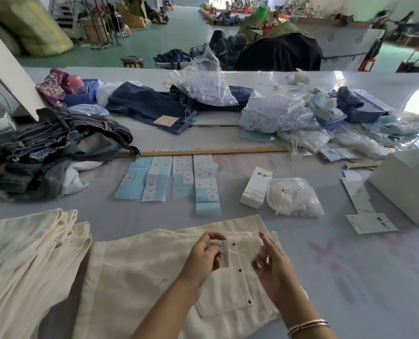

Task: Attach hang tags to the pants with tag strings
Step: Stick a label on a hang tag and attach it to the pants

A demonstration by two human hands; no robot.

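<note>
Head view: tag string mid-threading on cream cotton pants [154, 272].
Left hand [204, 253] pinches the belt loop; right hand [269, 260], loosely curled, draws thin white string [240, 253]; hang tag not yet attached.

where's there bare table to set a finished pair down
Bare table lies right of the cream pants, below the hang tags. A thin strip runs between the pants and the label strips. The far side is crowded with plastic bags and jeans.
</note>
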